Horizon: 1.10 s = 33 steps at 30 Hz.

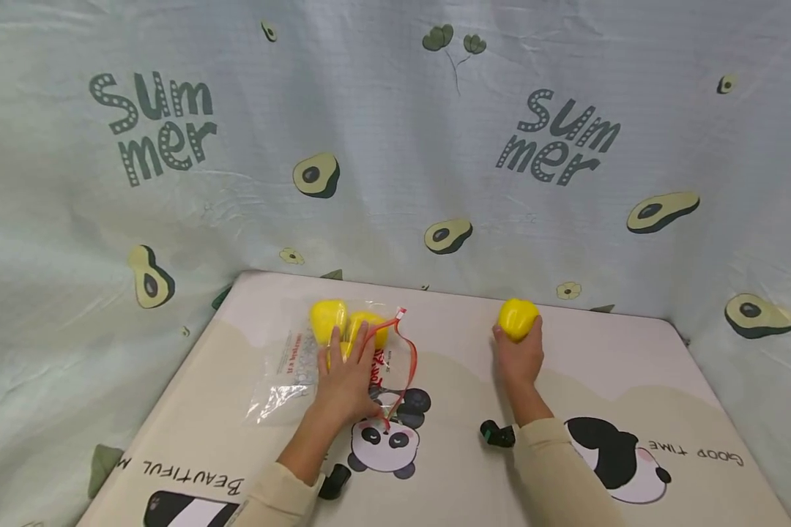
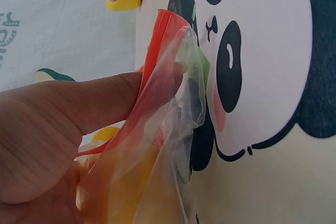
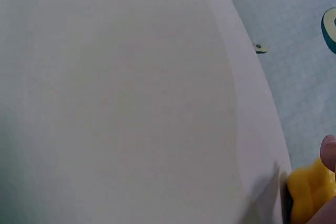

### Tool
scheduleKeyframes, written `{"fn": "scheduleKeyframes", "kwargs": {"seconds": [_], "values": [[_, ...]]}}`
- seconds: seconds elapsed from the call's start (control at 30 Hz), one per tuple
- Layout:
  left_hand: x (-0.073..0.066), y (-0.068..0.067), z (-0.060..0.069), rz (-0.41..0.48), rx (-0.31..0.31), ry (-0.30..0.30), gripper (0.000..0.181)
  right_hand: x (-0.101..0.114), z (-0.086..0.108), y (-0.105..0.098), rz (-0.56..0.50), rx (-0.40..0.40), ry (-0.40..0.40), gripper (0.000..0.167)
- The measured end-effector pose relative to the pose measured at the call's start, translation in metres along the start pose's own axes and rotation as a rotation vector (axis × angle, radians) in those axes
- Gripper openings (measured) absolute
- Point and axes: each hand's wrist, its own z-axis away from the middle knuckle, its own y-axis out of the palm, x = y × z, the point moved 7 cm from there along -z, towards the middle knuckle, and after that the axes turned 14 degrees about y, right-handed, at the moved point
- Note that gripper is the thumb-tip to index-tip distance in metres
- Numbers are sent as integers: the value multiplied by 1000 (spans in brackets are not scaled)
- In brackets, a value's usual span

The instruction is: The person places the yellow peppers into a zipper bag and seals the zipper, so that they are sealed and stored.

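Note:
My left hand (image 1: 346, 388) lies over a clear plastic zip bag (image 1: 283, 388) with red edging, its fingers spread and straight. In the left wrist view the thumb (image 2: 121, 90) reaches under the clear film at the bag's red-edged mouth (image 2: 157, 45), which stands parted. Several yellow bell peppers (image 1: 328, 318) are inside the bag, partly covered by my fingers. Off to the right, my right hand (image 1: 521, 362) grips another yellow bell pepper (image 1: 518, 318) near the table's back edge. Only part of that pepper (image 3: 310, 190) shows in the right wrist view, at the lower right corner.
The table (image 1: 455, 454) has a cover printed with pandas and lettering. Behind it hangs a pale curtain (image 1: 382, 110) printed with avocados, close to the back edge. A small black device (image 1: 497, 433) sits at my right wrist, and another (image 1: 335, 481) at my left.

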Motion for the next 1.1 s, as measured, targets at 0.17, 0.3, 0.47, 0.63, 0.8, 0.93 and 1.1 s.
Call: {"fn": "scheduleKeyframes", "kwargs": {"seconds": [0.17, 0.3, 0.47, 0.63, 0.8, 0.93, 1.1], "values": [[-5, 1, -2, -13, -2, 12, 128, 2, -6, -10, 59, -21, 9, 79], [-7, 2, -2, -22, 0, 14, 128, 2, -9, -15, 74, -23, -3, 74], [-7, 2, -1, -24, -2, 11, 128, 0, -10, -22, 82, -35, -15, 72], [-7, 1, -2, -19, -3, 14, 128, -1, -9, -22, 86, 24, -38, 73], [-4, 1, -1, -27, -1, 2, 129, -3, -9, -18, 75, 109, -47, 74], [-3, 1, 0, -18, -2, -2, 129, -3, -9, -17, 52, 170, -56, 74], [-3, 1, 0, -6, -4, 0, 128, -4, -8, -18, 54, 252, -69, 74]]}}
